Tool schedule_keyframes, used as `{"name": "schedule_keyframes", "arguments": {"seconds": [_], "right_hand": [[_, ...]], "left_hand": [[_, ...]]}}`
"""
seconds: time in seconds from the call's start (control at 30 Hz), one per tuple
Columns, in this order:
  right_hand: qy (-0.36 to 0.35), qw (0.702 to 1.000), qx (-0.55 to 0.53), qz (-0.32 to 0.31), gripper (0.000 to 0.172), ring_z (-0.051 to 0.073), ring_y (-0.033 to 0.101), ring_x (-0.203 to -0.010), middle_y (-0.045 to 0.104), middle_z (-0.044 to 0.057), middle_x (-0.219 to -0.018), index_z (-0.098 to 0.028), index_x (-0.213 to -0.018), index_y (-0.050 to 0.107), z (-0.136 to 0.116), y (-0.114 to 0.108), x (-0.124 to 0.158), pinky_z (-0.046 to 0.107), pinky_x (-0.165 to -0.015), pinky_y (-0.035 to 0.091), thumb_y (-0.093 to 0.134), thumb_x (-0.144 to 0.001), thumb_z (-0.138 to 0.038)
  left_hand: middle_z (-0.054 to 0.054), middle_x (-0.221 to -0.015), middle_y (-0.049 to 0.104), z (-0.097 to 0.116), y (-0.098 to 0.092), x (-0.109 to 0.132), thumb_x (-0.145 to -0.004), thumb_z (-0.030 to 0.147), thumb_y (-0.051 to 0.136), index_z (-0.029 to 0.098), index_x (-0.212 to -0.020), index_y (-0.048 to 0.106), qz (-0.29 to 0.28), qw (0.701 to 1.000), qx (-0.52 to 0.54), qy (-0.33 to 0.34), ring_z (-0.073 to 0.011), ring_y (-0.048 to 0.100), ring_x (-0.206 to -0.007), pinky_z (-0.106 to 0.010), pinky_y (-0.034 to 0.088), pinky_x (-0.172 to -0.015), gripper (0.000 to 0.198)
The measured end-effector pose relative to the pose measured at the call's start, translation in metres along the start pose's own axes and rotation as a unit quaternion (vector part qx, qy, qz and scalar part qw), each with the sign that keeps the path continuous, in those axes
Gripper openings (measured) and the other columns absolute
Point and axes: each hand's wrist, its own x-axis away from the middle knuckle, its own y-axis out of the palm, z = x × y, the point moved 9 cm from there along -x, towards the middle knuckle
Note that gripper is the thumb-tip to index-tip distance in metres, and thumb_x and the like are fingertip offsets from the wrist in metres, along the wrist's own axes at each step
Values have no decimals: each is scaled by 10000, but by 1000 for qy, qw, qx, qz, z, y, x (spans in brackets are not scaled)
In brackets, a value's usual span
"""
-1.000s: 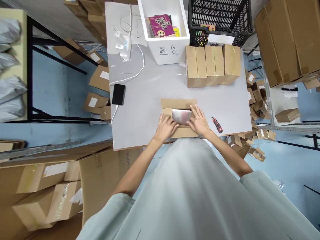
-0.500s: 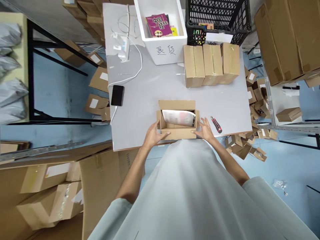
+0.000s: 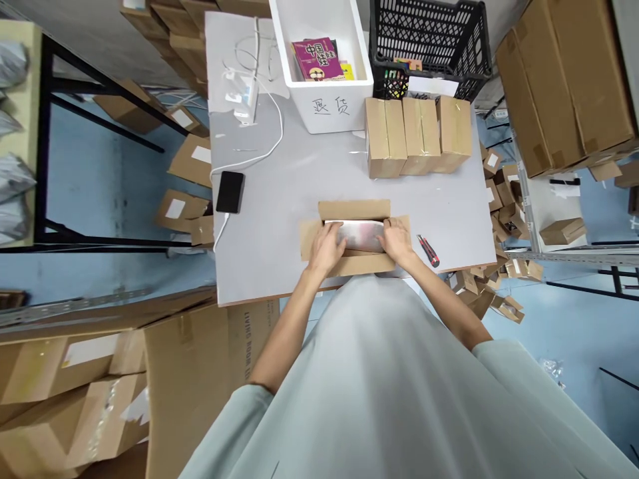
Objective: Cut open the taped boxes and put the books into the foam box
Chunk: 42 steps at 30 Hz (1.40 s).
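An open cardboard box (image 3: 354, 210) lies near the front edge of the table, its flaps folded outward. In it sits a white wrapped packet (image 3: 360, 234) with a pinkish print, its contents hidden. My left hand (image 3: 327, 249) grips the packet's left end, fingers at the far side and thumb in front. At the right end, my right hand (image 3: 396, 239) holds it the same way, with part of its fingers out of sight. A red and black utility knife (image 3: 428, 251) rests on the table just right of my right hand.
Three closed cartons (image 3: 419, 136) stand behind the box, in front of a black plastic crate (image 3: 429, 46). A white bin (image 3: 329, 106) holds books. At the left are a black phone (image 3: 230, 192) on a cable and a power strip (image 3: 245, 100). A large carton (image 3: 200, 372) stands at lower left.
Both hands have moved from the box's sides inward onto the ends of the packet. The box's side flaps now lie spread outward. The view has shifted slightly.
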Motion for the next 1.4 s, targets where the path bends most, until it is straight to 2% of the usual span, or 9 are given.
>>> {"name": "schedule_keyframes", "arguments": {"seconds": [0.2,0.4,0.7,0.8,0.93,1.03,1.13,1.27,1.4], "right_hand": [[56,996,58,-35,453,333,760,-1201,576,326,-1537,-53,-1522,526,-19,1,-28,434,-1016,618,520,-1093,-195],[78,992,57,-82,459,335,737,-1273,653,298,-1469,-37,-1500,536,-14,8,-25,408,-1072,581,608,-1101,-252],[3,999,-19,-46,254,283,735,-1172,726,103,-1373,-247,-1318,736,-10,5,10,373,-993,561,612,-1098,-277],[-37,998,-47,0,224,286,732,-1143,752,98,-1282,-243,-1267,757,-19,-14,29,370,-968,570,623,-1091,-284],[-97,986,-102,92,269,284,743,-1086,743,117,-1267,-239,-1285,766,-31,-64,51,410,-997,594,571,-1116,-312],[-97,955,-196,200,430,271,745,-1082,602,146,-1543,-296,-1506,659,-25,-112,61,435,-954,643,565,-1121,-463],[-46,913,-281,291,691,296,719,-1193,460,174,-1690,-317,-1650,500,-9,-135,62,470,-959,671,668,-1046,-605],[-1,871,-444,211,955,315,726,-1216,653,190,-1512,-253,-1597,519,-21,-100,37,468,-972,685,862,-839,-723],[-38,804,-590,61,760,308,769,-1146,791,134,-1305,-244,-1368,644,-76,-49,18,466,-980,683,843,-842,-755]], "left_hand": [[-216,-1502,650,15,31,-31,-940,174,622,139,-1394,688,-64,996,-55,23,-411,598,-1388,-573,498,-1200,460],[-225,-1515,628,20,21,-17,-966,174,566,155,-1477,656,-31,998,-56,18,-420,525,-1481,-609,437,-1239,520],[-222,-1584,594,18,10,-9,-904,151,604,158,-1454,677,-30,998,-14,46,-419,437,-1589,-661,257,-1362,555],[-174,-1408,725,27,-7,-11,-928,151,590,209,-1249,762,-47,996,-16,68,-391,577,-1454,-637,279,-1356,368],[-106,-1038,798,41,-47,-9,-958,196,605,248,-1091,777,-68,994,-15,81,-333,735,-1052,-540,494,-1157,224],[-63,-947,783,41,-90,-6,-955,306,690,252,-1035,779,-18,999,31,22,-293,732,-925,-416,551,-949,131],[-21,-848,745,28,-123,0,-904,508,800,213,-980,773,42,983,162,-70,-238,700,-828,-312,531,-757,306],[-68,-1022,802,11,-137,12,-769,642,906,167,-1085,789,94,917,357,-153,-255,726,-922,-314,575,-758,583],[-114,-1136,818,-8,-132,30,-698,648,967,160,-1126,783,92,862,455,-204,-273,756,-972,-356,622,-823,674]]}}
